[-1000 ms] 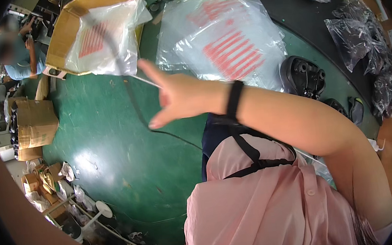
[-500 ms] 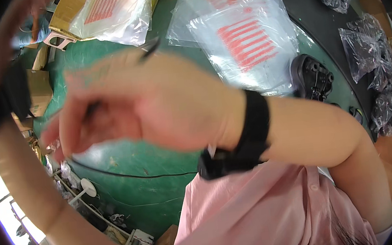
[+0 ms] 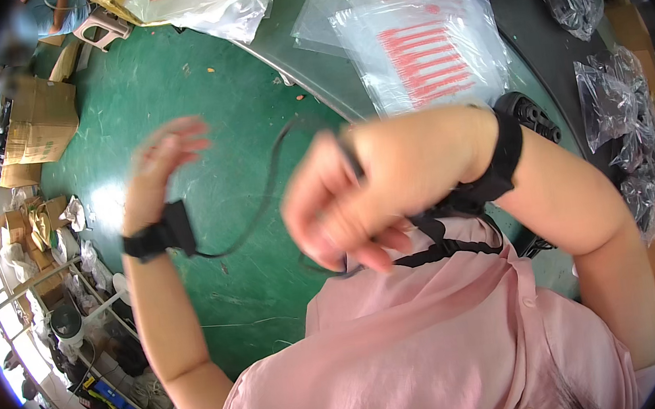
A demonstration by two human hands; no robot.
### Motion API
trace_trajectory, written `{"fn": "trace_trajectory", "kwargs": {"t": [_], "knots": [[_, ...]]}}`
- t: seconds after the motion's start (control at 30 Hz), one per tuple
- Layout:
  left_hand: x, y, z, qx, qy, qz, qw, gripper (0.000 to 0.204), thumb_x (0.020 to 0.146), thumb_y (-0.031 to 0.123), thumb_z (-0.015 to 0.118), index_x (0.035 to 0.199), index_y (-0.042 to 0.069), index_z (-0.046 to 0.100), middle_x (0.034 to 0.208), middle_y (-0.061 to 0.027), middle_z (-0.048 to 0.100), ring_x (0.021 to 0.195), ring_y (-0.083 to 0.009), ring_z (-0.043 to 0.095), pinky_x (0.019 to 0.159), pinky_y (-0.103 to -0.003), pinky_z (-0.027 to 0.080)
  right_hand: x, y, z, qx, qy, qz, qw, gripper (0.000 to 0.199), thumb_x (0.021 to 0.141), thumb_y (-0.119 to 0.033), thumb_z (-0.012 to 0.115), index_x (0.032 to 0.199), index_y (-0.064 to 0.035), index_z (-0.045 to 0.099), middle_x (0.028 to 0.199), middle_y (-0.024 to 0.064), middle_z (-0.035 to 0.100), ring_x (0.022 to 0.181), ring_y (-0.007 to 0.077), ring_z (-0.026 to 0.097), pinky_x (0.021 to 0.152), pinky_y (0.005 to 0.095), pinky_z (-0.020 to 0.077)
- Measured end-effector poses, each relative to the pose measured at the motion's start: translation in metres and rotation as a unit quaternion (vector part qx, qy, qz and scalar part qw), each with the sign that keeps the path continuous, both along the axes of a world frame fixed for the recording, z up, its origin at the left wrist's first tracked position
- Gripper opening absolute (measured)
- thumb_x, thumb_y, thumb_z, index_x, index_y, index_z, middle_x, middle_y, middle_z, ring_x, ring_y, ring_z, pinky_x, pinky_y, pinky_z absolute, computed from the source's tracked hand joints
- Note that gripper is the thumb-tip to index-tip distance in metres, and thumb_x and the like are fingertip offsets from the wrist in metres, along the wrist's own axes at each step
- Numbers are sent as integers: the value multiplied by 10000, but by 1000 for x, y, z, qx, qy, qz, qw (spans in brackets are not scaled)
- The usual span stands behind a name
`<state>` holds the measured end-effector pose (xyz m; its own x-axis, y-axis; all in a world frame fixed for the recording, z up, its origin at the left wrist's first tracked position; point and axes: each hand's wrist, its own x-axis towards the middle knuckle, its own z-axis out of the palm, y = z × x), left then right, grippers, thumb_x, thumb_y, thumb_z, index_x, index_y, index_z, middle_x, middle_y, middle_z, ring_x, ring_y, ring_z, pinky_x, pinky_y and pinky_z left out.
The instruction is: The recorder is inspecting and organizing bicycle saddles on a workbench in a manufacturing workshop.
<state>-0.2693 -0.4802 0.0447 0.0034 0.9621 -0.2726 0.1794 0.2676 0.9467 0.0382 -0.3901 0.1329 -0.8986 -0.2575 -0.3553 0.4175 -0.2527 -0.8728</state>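
My left hand is raised at the left over the green floor, slightly smeared, its fingers stretched out and nothing visible in them. In front of my chest, my right hand is bent at the wrist with its fingers curled. A thin dark item shows between the fingers; blur hides its kind. From the black strap on my left wrist, a black cord loops up toward my right hand, where its course is partly hidden. A second black strap circles my right wrist.
Clear plastic bags with red print lie on the dark table, beside a black moulded part. Black items in clear wrap line the right side. Cardboard boxes and a cluttered rack stand at the left.
My right hand has moved right, away from the left side. My left arm has swung inward, and its hand now shows lower down. The view has shifted, revealing more floor and rack.
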Motion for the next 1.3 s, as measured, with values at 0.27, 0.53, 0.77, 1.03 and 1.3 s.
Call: {"fn": "trace_trajectory", "kwargs": {"t": [0.27, 0.53, 0.77, 1.03, 1.3], "knots": [[-72, -10, 61, -53, 227, -5, 972, 285, 900, 240, 566, 1117, 72, 641, 1080, -43, 650, 974, -131, 582, 862, -271, 432, 35, 31, -93, 151, -125, -278, 940, 216, 913, -196, 556, 827, -16, 639, 684, 60, 658, 659, 150, 647, 623, 323, 521], [105, -54, -91, -255, 62, -333, 906, 901, 839, 219, 654, 1512, 136, 61, 1499, -154, 252, 1308, -254, 373, 969, -362, 425, -39, -26, -56, -195, 213, -445, 847, 213, 969, -146, 495, 874, -2, 619, 963, 83, 645, 1009, 181, 605, 904, 295, 475], [69, -64, -115, -348, 1, -200, 916, 369, 943, 340, 474, 993, 6, 623, 776, -67, 623, 747, -148, 614, 667, -314, 499, 2, 4, -48, -67, 226, -462, 855, 318, 904, -15, 549, 1222, -25, 534, 1176, 155, 589, 981, 169, 609, 906, 294, 482], [-41, -50, 138, -284, 116, 13, 952, 374, 925, 349, 553, 869, -20, 562, 629, -123, 611, 380, -159, 528, 371, -239, 431, 162, -28, -77, 103, -112, -404, 902, 276, 853, -36, 637, 1119, 20, 596, 1001, 59, 651, 934, 107, 597, 835, 264, 483], [111, 12, 152, -10, -20, -88, 996, 261, 930, 218, 511, 871, -34, 538, 578, -88, 558, 432, -136, 505, 458, -235, 419, 161, -66, -65, 255, -71, -315, 911, 209, 776, -165, 728, 918, -50, 627, 792, 79, 588, 702, 200, 569, 641, 312, 458]]}}
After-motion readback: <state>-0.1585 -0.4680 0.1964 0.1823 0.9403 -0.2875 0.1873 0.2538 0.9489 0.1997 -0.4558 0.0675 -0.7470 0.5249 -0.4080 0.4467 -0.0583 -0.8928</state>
